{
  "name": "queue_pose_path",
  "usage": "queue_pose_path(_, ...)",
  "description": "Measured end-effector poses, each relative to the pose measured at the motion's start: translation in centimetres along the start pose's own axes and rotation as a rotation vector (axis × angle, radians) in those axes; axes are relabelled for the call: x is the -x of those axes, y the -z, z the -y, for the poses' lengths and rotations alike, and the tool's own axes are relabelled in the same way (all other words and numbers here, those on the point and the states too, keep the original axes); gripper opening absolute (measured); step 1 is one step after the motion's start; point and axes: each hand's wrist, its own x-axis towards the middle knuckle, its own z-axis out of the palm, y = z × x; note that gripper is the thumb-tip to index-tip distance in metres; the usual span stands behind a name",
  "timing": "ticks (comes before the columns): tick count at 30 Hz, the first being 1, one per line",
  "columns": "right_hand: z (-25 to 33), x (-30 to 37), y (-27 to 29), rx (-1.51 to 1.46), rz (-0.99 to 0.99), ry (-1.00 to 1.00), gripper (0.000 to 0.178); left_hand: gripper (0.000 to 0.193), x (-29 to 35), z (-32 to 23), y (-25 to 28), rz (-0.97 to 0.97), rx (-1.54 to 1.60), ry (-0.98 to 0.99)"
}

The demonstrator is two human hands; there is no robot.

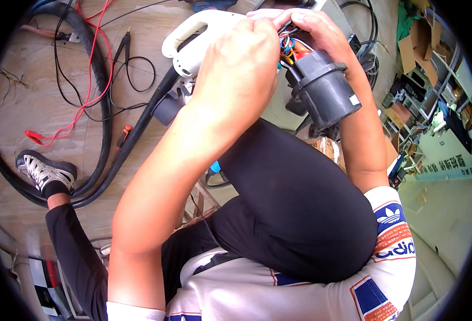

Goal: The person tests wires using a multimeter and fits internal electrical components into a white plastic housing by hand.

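Note:
A black cylindrical plug connector is tilted above my raised knee, with a bundle of coloured wires coming out of its back end. My left hand is closed right beside these wires; its fingertips are hidden behind the back of the hand. Thumb and fingers of my right hand pinch a thin dark wire at the top of the bundle, and its palm is near the connector. A white, looped handle housing lies just left of my left hand, partly covered by it.
A thick black cable loops over the tiled floor at left, near red test leads and an orange-black screwdriver. My shoe rests inside the loop. Shelves with cardboard boxes stand at right.

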Motion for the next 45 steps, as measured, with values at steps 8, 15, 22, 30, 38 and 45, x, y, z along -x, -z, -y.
queue_pose_path(8,0.2,-0.8,-0.2,-0.473,0.229,0.019,0.034,0.013,0.8,-0.7,-0.2,0.007,-0.151,0.096)
queue_pose_path(15,0.7,-2.2,1.1,-0.256,0.347,-0.044,0.023,0.016,1.1,-0.2,-0.7,-0.070,-0.035,0.149)
queue_pose_path(22,0.9,-2.6,0.8,-0.205,0.358,-0.095,0.013,0.019,1.5,0.6,-1.1,-0.067,0.059,0.193)
queue_pose_path(30,0.1,-2.3,0.6,-0.255,0.299,-0.055,0.012,0.024,2.2,8.0,3.1,-0.195,0.046,0.360)
queue_pose_path(38,-1.0,-2.4,0.9,-0.306,0.345,-0.036,0.008,0.044,5.6,19.4,6.6,0.168,-0.622,0.566)
queue_pose_path(45,-0.5,-1.9,0.3,-0.370,0.286,-0.080,0.010,0.042,6.4,20.0,6.0,0.164,-0.624,0.551)
